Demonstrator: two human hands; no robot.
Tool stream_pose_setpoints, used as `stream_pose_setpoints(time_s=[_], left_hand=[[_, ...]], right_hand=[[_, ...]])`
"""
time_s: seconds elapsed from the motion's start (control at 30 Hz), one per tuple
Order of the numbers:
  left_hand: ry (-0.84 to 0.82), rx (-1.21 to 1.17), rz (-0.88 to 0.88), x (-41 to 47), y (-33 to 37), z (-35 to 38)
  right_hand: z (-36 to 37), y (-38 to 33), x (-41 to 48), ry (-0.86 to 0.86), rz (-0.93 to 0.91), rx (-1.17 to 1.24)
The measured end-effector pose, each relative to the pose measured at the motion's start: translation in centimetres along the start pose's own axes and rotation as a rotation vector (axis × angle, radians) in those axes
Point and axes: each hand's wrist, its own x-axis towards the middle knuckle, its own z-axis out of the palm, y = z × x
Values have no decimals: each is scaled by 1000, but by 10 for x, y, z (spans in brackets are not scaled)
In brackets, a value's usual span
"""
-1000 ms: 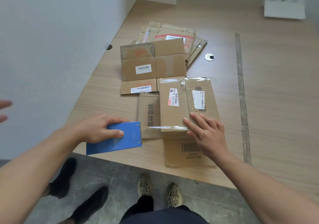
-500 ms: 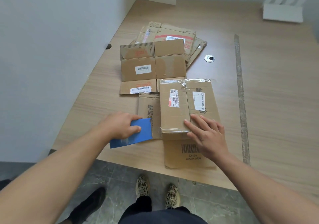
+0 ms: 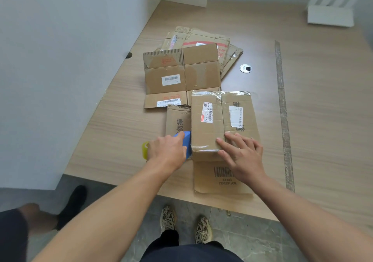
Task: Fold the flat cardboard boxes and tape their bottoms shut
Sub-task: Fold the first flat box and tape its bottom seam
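A folded cardboard box (image 3: 218,124) stands bottom-up near the table's front edge, its two bottom flaps closed, clear tape along its far and near edges. My right hand (image 3: 241,156) lies flat on its near end, fingers spread, pressing the flaps down. My left hand (image 3: 168,150) grips a blue tape dispenser (image 3: 186,140) with a yellowish tape roll (image 3: 145,150), held against the box's left near corner. A flat box (image 3: 181,75) with white labels lies behind, and more flat boxes (image 3: 203,41) are stacked farther back.
The wooden table (image 3: 312,120) has a strip of old tape (image 3: 281,100) running front to back on the right and a round cable grommet (image 3: 245,68). A white wall (image 3: 60,59) borders the left. Another person's dark shoe (image 3: 73,205) is at lower left.
My left hand has carried the blue dispenser rightward from the table's front left edge up against the box's left side. My right hand has stayed on the box.
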Motion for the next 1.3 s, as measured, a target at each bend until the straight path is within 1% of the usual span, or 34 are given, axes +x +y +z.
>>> stream_pose_setpoints(time_s=[0.07, 0.2, 0.23, 0.37, 0.47, 0.6, 0.7, 0.8, 0.9, 1.07, 1.2, 1.3], left_hand=[[-32, -31, -47, -1, 6, 3], [-37, -110, -64, -5, -2, 9], [-36, -132, -68, -7, -8, 10], [-35, -177, -98, -15, -35, 12], [-25, -232, -112, -20, -52, 13], [-2, -310, -138, -19, -69, 13], [17, -266, -164, -16, -78, 20], [25, -233, -212, -10, -90, 34], [-15, -286, -249, -4, -102, 50], [-66, -356, -234, -4, -110, 74], [-66, -347, -189, -4, -100, 86], [-88, -382, -186, -2, -98, 91]], right_hand=[[-2, -6, 2, -7, 9, -23], [-8, -28, 18, 20, -6, -70], [-6, -36, 23, 2, -14, -65], [12, -61, 29, -171, -6, -89], [18, -64, 30, -172, 30, -107], [16, -69, 32, -217, 87, -32], [14, -72, 32, -239, 100, -18], [15, -76, 32, -226, 130, -31], [18, -80, 30, -193, 152, -40], [20, -82, 28, -172, 166, -66], [21, -84, 29, -117, 199, 12], [21, -86, 29, -108, 199, 20]])
